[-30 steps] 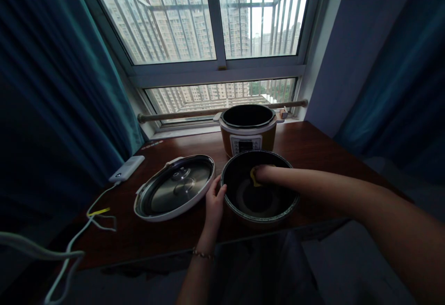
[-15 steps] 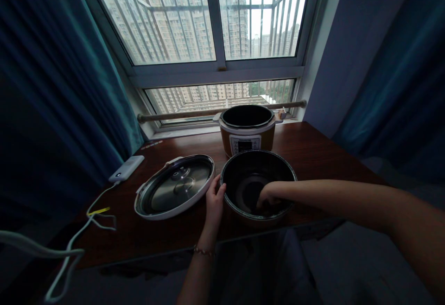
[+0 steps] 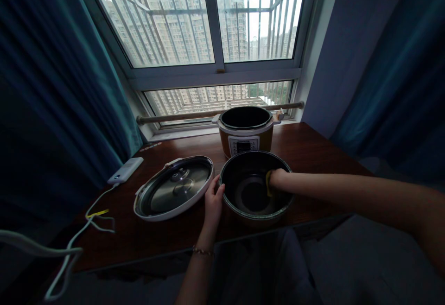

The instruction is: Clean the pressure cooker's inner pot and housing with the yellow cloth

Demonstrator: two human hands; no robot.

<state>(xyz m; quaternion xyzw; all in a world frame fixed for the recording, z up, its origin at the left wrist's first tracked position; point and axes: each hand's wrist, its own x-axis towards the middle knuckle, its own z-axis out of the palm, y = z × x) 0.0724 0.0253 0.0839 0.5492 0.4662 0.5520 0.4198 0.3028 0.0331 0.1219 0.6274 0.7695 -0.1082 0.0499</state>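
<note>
A dark inner pot (image 3: 250, 198) of an electric cooker stands on the wooden table near its front edge. My left hand (image 3: 213, 198) grips its left rim, thumb on top and fingers along the outer wall. Inside the pot, at the right wall, is my right hand (image 3: 279, 178), closed on a thin yellow cloth (image 3: 268, 183); most of those fingers are hidden. Just behind stands the cooker body (image 3: 227, 142), brown and white with a control panel. To the left lies the round cooker lid (image 3: 174, 216), its metal underside facing up.
A white power bank-like box (image 3: 125, 170) with a white cable (image 3: 71, 244) lies at the table's left side. A barred window (image 3: 174, 27) rises behind the table (image 3: 313, 152), with blue curtains (image 3: 104, 87) at both sides.
My right hand has moved from the pot's bottom up and right to its right wall, bringing the yellow cloth into sight. My left hand stays on the rim.
</note>
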